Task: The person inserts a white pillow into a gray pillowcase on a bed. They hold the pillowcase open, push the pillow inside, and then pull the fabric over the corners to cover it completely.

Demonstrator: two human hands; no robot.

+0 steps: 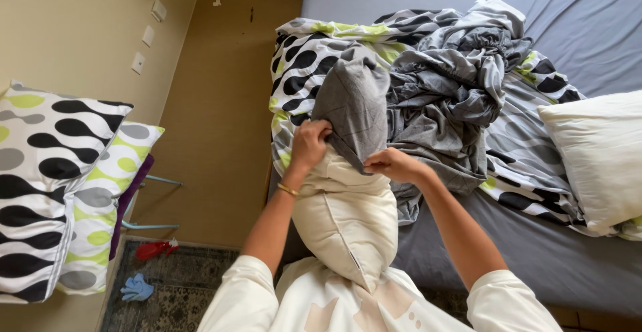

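A cream pillow (344, 218) stands on end against my chest, its upper half inside a grey pillowcase (354, 101). My left hand (309, 143) grips the left side of the pillowcase's open edge, a gold bracelet on its wrist. My right hand (396, 165) pinches the right side of the same edge. The pillow's lower part is bare, with a zip seam showing near the bottom.
A heap of grey and black-white-green patterned bedding (455, 84) lies on the grey-sheeted bed (582, 18). A bare white pillow (598, 155) rests at right. Two patterned pillows (53, 171) are stacked at left over a rug (180, 285) with a blue cloth (137, 288).
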